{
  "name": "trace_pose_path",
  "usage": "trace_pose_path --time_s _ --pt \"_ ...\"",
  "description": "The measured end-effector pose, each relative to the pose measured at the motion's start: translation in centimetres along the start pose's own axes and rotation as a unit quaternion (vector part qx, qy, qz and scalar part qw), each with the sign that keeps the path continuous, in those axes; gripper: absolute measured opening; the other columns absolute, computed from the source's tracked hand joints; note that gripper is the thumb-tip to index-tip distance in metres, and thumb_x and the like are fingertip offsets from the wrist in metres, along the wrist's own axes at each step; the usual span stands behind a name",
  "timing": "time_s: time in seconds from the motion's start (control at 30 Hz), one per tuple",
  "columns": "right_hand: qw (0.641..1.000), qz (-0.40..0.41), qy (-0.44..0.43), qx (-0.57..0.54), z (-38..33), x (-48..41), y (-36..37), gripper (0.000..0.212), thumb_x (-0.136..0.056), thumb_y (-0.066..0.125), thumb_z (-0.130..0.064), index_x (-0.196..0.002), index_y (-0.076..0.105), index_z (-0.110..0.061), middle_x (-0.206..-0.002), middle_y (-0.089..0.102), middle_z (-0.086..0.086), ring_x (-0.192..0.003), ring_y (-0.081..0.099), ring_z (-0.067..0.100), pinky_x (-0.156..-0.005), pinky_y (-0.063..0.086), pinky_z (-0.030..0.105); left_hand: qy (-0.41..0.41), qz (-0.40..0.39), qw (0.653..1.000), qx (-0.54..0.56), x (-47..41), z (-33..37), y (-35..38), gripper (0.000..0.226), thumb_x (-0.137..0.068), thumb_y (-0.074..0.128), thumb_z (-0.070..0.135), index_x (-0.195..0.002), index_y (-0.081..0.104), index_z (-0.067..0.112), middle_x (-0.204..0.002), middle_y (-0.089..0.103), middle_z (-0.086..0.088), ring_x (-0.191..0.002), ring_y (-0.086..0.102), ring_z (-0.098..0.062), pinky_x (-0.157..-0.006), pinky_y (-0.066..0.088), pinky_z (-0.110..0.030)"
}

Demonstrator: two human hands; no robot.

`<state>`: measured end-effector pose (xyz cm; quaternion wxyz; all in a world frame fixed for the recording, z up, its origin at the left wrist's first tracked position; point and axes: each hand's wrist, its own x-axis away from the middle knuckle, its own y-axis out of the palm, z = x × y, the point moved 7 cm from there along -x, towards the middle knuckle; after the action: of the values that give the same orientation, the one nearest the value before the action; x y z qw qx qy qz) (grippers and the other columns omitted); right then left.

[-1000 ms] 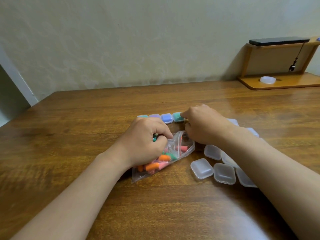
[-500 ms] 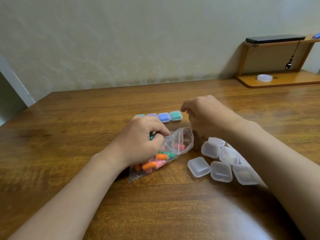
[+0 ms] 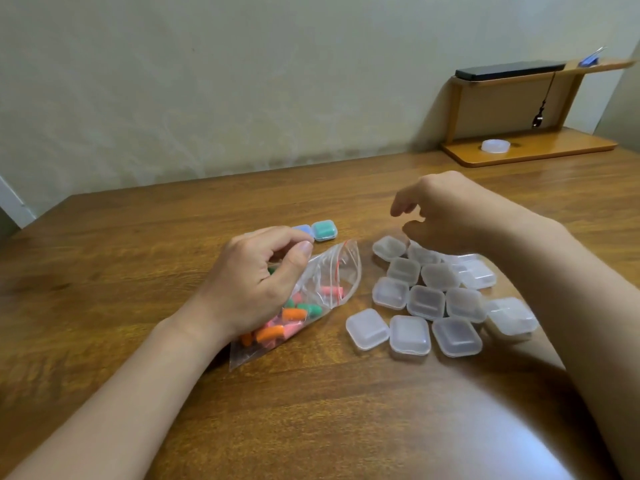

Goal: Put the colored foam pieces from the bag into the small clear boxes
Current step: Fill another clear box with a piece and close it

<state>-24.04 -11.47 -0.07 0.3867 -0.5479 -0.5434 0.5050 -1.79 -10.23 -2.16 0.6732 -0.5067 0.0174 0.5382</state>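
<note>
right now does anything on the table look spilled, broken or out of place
Nothing spilled or broken. The bag lies on its side, mouth open, held by the left hand, foam pieces inside. The clear boxes sit in a loose cluster, a couple at the right seemingly stacked on others.

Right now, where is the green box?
In the head view, the green box sits near the middle, just beyond the bag and right of the blue box.

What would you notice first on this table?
The clear plastic zip bag of orange, pink and green foam pieces lies in the middle, gripped by the left hand. Right of it sits a cluster of small clear plastic boxes, with the right hand hovering over its far edge.
</note>
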Motion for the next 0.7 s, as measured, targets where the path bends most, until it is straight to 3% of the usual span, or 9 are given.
trace_pose_path --time_s 0.2,0.4,0.6,0.7 --pt "0.999 -0.036 -0.012 0.016 -1.8 -0.1 1.6 0.042 -0.089 0.068 -0.039 -0.130 0.061 -0.028 -0.121 0.064 -0.003 -0.105 0.059 0.018 -0.090 0.055 0.036 0.014 0.010 1.000 -0.008 0.0 0.3 0.0 0.039 -0.093 0.050 0.038 -0.101 0.076 0.011 -0.096 0.074 0.002 -0.092 0.064 -0.006 -0.079 0.049 -0.023" --pt "0.998 -0.040 -0.023 0.037 -2.6 -0.2 2.0 0.038 -0.089 0.067 -0.037 -0.126 0.062 -0.028 -0.114 0.065 -0.005 -0.100 0.059 0.017 -0.090 0.055 0.039 0.025 0.008 1.000 -0.013 0.0 0.6 0.1 0.039 -0.094 0.050 0.039 -0.103 0.076 0.012 -0.098 0.074 0.002 -0.093 0.064 -0.005 -0.080 0.050 -0.025" --pt "0.987 0.011 -0.080 -0.136 -3.4 0.1 0.8 0.035 -0.086 0.072 -0.022 -0.120 0.063 -0.026 -0.115 0.062 -0.010 -0.098 0.062 0.011 -0.077 0.054 0.020 0.050 0.042 0.998 -0.023 0.0 1.0 -0.5 0.028 -0.094 0.056 0.029 -0.105 0.075 0.011 -0.096 0.071 0.004 -0.091 0.064 -0.003 -0.079 0.050 -0.015" --pt "0.962 0.048 -0.108 -0.246 -4.1 0.6 -0.1 0.024 -0.085 0.071 -0.023 -0.108 0.066 -0.026 -0.107 0.065 -0.014 -0.090 0.068 0.011 -0.076 0.060 0.029 0.089 0.100 0.990 -0.048 0.1 1.9 -1.5 0.020 -0.095 0.060 0.017 -0.104 0.074 0.006 -0.097 0.070 -0.002 -0.091 0.064 -0.008 -0.079 0.050 -0.016"
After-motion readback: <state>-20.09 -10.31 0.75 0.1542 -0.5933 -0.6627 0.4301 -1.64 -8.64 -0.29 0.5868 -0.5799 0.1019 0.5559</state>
